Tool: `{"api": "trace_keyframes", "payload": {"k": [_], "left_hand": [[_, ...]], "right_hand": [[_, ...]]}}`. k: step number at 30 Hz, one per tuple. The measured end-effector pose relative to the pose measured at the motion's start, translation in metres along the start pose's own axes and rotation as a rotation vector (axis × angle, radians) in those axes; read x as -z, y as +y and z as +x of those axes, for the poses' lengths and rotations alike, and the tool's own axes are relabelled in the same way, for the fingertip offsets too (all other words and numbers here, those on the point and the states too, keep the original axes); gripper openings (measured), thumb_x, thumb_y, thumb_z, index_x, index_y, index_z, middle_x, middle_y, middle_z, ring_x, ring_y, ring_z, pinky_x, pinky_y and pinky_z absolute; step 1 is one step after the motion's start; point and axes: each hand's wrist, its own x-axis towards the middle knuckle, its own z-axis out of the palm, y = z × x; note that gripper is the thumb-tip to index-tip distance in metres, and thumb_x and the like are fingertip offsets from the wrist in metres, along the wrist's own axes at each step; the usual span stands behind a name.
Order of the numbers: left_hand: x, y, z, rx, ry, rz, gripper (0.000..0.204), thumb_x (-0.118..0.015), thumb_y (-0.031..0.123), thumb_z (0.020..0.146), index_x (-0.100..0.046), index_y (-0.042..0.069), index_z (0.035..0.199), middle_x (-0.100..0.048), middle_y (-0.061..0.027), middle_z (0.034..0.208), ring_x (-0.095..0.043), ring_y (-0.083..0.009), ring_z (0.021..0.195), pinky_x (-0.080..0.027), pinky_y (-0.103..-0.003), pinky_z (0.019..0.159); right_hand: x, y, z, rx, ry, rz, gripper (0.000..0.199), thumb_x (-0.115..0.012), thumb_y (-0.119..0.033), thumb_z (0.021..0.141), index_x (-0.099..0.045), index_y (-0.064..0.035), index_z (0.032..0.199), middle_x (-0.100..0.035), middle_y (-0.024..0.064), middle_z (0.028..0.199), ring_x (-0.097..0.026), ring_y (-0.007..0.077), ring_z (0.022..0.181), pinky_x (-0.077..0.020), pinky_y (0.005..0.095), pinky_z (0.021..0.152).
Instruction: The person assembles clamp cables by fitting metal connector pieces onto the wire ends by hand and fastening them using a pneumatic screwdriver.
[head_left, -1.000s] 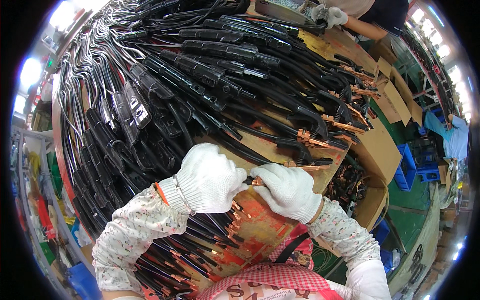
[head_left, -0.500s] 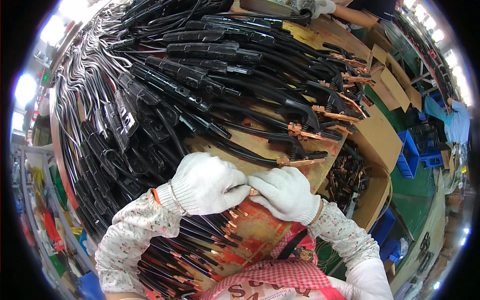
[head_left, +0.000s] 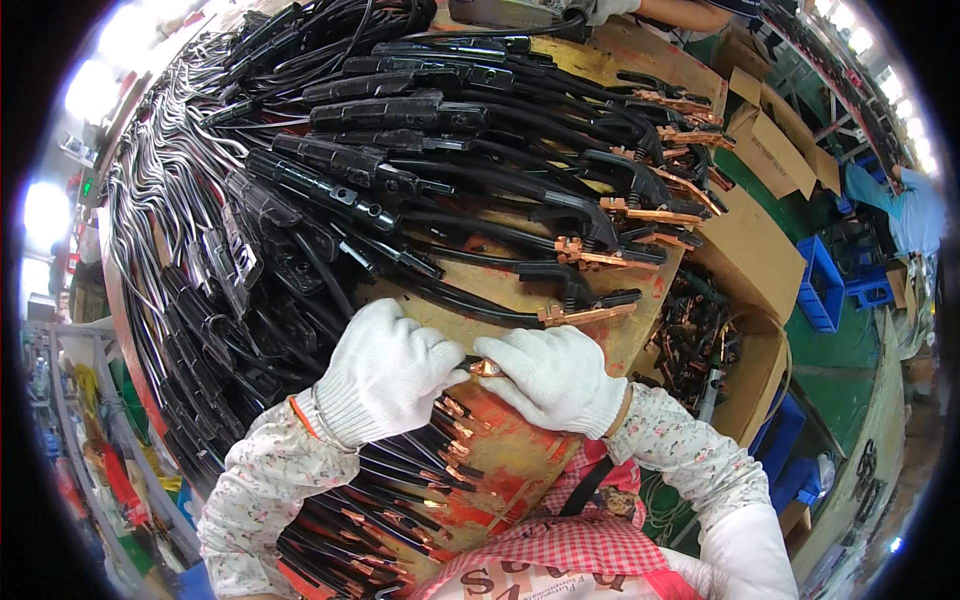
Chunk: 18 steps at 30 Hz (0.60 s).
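Note:
My left hand, in a white knit glove, is closed on a black cable above the table. In my right hand, gloved the same way, the copper end of that cable is pinched between thumb and fingers. Only a short stretch of cable shows between the gloves; the rest is hidden. Just beyond the hands lie electrode holders with black levers and copper jaws. Below my left wrist, several black cables with bare copper ends are spread toward me.
Black plastic handles with grey cables are heaped over the left and far table. To the right stands an open cardboard box of black and copper parts. Blue crates are on the green floor. Another person's gloved hand is at the far edge.
My gloves have drawn slightly apart, and more of the copper end and black cable shows between them. The view has shifted a little, moving the heap toward the left.

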Motion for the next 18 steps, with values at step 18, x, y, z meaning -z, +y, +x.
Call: {"api": "trace_keyframes", "payload": {"k": [18], "left_hand": [[0.001, 0.005, 0.002, 0.094, -0.092, -0.023, 0.023, -0.070, 0.031, 0.083, -0.062, 0.011, 0.073, -0.063, -0.0073, 0.061, -0.062, -0.0283, 0.055, -0.044, -0.041, 0.060]], "right_hand": [[0.004, 0.006, 0.003, 0.033, -0.062, 0.065, 0.039, -0.073, -0.028, 0.083, -0.064, -0.0105, 0.117, -0.066, 0.0061, 0.088, -0.065, 0.0251, 0.067, -0.0502, 0.0363, 0.058]]}}
